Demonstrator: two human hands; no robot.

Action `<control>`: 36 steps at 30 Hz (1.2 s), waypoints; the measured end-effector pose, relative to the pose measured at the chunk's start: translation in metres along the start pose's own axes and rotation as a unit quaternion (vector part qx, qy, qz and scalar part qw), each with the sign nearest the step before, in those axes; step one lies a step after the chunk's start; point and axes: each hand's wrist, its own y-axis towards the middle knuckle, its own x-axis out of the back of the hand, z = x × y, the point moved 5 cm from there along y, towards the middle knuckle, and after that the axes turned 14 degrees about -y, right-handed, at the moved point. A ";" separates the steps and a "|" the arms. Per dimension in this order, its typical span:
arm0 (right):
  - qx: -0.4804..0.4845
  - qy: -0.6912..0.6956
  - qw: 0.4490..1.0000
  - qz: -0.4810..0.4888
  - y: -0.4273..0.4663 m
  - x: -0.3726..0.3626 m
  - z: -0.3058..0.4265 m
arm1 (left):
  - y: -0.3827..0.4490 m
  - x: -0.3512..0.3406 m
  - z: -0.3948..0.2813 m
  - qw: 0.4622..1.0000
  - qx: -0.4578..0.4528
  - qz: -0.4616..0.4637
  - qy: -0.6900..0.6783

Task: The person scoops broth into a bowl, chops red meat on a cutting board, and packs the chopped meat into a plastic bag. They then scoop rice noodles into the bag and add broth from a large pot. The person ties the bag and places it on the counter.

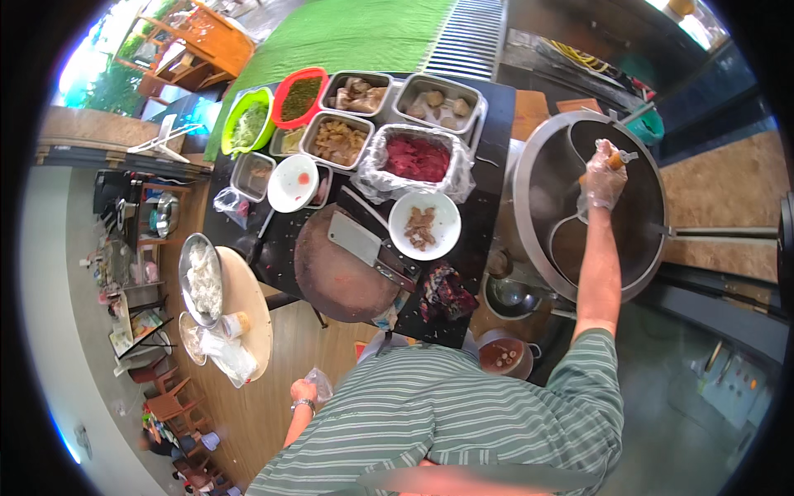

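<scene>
My right hand point(603, 177), in a clear plastic glove, grips the wooden handle point(615, 160) of a utensil over a large round metal pot point(524, 204) with curved dividers. The utensil's far part is hidden. My left hand point(304, 390) is low at the left, its fingers curled beside a clear plastic bag or glove point(320, 383); whether it holds this is unclear. On the black table, a cleaver point(355, 238) lies across a round chopping board point(322, 279). Near it stands a white bowl point(452, 232) with sliced meat point(420, 228). A metal tray lined with plastic holds red raw meat point(417, 159).
Metal trays with food, a green basin point(270, 127) and a red basin point(317, 73) crowd the table's far side. A side stand holds a bowl of white noodles point(205, 282). Beneath the big pot's near side sit a metal bowl point(512, 297) and a smaller pot point(527, 363).
</scene>
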 end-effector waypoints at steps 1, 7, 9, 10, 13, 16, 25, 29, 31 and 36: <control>0.039 -0.006 0.999 -0.033 0.000 0.005 0.003 | 0.002 -0.004 0.006 0.999 -0.012 0.014 0.031; 0.074 0.049 0.995 -0.043 -0.003 0.003 -0.004 | 0.015 -0.026 0.031 0.995 -0.057 0.057 0.067; 0.071 0.025 0.995 -0.071 -0.005 0.007 -0.003 | 0.016 -0.028 0.033 0.997 -0.051 0.052 0.041; 0.068 0.023 0.997 -0.038 -0.005 0.005 -0.003 | 0.016 -0.028 0.033 0.997 -0.051 0.049 0.031; 0.032 0.050 0.998 0.007 -0.004 0.003 -0.006 | 0.019 -0.025 0.024 0.998 -0.053 0.036 0.009; 0.061 0.111 0.988 -0.087 -0.006 0.012 -0.006 | 0.021 -0.024 0.017 0.998 -0.051 0.027 -0.006; 0.045 0.097 0.988 -0.115 0.009 0.051 0.045 | 0.039 -0.033 0.006 0.996 -0.071 0.014 -0.042; 0.079 0.184 0.963 -0.179 0.035 0.099 0.122 | 0.054 -0.042 -0.003 0.994 -0.089 0.012 -0.060; 0.107 0.223 0.958 -0.148 0.043 0.125 0.165 | 0.060 -0.047 -0.006 0.993 -0.097 0.013 -0.069; 0.188 0.367 0.908 0.071 0.040 0.186 0.280 | 0.071 -0.056 -0.009 0.990 -0.108 0.010 -0.090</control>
